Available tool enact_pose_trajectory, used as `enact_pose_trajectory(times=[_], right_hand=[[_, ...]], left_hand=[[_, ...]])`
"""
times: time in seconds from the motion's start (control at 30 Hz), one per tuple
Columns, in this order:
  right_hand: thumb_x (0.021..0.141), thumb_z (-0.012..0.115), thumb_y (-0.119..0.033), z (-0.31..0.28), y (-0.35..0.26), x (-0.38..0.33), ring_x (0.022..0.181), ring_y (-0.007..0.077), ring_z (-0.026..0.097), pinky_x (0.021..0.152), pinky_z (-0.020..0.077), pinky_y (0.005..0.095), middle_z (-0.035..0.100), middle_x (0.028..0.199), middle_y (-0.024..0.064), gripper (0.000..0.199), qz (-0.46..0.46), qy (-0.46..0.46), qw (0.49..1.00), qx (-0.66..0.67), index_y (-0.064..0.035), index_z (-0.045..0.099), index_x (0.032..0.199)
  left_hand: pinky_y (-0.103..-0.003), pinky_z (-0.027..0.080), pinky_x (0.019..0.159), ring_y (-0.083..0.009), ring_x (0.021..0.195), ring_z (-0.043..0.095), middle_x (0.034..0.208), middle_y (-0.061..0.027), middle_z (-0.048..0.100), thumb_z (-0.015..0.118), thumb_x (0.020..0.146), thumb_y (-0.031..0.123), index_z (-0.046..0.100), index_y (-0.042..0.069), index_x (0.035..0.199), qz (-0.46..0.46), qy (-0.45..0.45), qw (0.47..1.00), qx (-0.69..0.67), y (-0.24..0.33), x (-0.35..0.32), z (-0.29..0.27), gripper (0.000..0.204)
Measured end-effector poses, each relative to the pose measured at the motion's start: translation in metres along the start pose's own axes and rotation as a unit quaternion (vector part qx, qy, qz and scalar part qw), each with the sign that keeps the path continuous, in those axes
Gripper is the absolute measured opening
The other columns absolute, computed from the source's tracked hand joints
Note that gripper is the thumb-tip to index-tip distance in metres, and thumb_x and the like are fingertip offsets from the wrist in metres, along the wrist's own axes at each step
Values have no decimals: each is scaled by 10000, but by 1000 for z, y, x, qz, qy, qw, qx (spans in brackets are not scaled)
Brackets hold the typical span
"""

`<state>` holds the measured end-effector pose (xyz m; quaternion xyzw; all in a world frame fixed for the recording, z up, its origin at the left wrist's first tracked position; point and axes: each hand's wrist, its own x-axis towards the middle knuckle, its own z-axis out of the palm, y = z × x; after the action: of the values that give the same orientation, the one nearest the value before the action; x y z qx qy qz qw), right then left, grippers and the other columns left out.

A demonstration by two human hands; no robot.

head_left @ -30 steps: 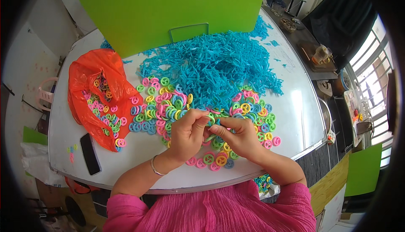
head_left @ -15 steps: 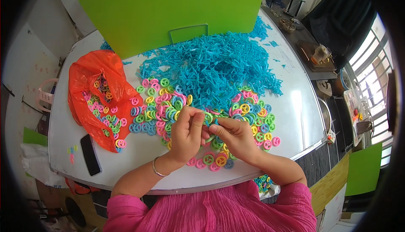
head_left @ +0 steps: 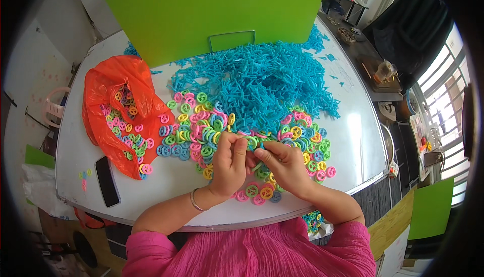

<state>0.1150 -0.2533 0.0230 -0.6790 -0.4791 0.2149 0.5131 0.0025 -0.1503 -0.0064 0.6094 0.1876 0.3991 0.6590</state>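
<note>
Close together over the middle of the table, my two hands meet fingertip to fingertip. My left hand (head_left: 230, 166) pinches a small green plastic wheel (head_left: 251, 143) between thumb and fingers. In my right hand (head_left: 286, 165), a small blue plastic piece (head_left: 261, 146) is pinched right beside the wheel; most of it is hidden by the fingers, and I cannot tell whether the two parts are joined. Below and around both hands lie loose spoked wheels (head_left: 265, 193) in pink, green, yellow and blue. Beyond them rises a big heap of thin blue plastic pieces (head_left: 272, 75).
On the left, an open red plastic bag (head_left: 101, 85) spills more wheels. A dark phone (head_left: 107, 182) lies near the table's front left edge. An upright green board (head_left: 201, 10) with a metal handle (head_left: 232, 34) stands behind the blue heap on the white table (head_left: 353, 146).
The view has shifted slightly, so the scene sits a little differently. My hands keep the same pinch on the wheel and the blue piece, with hardly any visible movement.
</note>
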Motion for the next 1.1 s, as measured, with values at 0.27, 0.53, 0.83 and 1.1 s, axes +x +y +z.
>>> enact_pose_trajectory(times=[0.27, 0.53, 0.83, 1.1], right_hand=[[930, 621, -161, 7, 7, 0, 539, 144, 550, 501, 437, 322, 592, 631, 89, 151, -144, 72, 979, -129, -14, 647, 947], [880, 670, -105, 1, 7, 1, 673, 251, 650, 529, 483, 325, 669, 836, 142, 195, -92, 21, 983, -158, -4, 634, 1042], [737, 760, -73, -6, 0, 6, 796, 210, 688, 599, 559, 307, 650, 1127, 120, 289, -315, 81, 892, -314, -49, 636, 997], [769, 728, -36, 0, 12, 7, 788, 222, 682, 607, 555, 313, 645, 1139, 120, 219, -286, 105, 915, -265, -44, 624, 962]], left_hand=[[-226, 367, 499, -37, 574, 440, 666, 5, 496, 496, 1010, 154, 484, 50, 928, 44, -7, 997, 69, -19, -2, -6, 133], [-208, 360, 502, -29, 586, 439, 688, 17, 493, 478, 1020, 163, 470, 52, 925, 3, -3, 1000, 11, -14, -1, -1, 146], [-200, 403, 455, -32, 536, 514, 658, -4, 554, 512, 1000, 122, 466, 47, 927, 49, -15, 998, 21, -6, 3, 2, 115], [-205, 423, 465, -27, 555, 543, 645, -14, 586, 553, 980, 110, 476, 32, 857, 13, -35, 994, 100, -3, 5, 0, 164]])
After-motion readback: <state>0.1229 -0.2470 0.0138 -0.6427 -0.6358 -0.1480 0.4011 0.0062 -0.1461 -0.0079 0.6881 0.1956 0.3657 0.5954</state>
